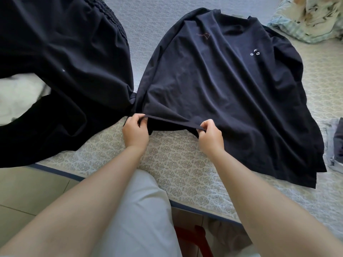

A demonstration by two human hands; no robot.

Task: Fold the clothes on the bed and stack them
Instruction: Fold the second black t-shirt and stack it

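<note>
Fingers of the left hand and right hand each pinch the near hem of a dark shirt, lifting it slightly off the bed. From that grip the shirt's length runs away toward its collar on the far right. Dark trousers lie just to the left.

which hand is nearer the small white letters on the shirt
Right. The right hand pinches the shirt hem below the white letters; the left hand pinches the hem farther left.
</note>
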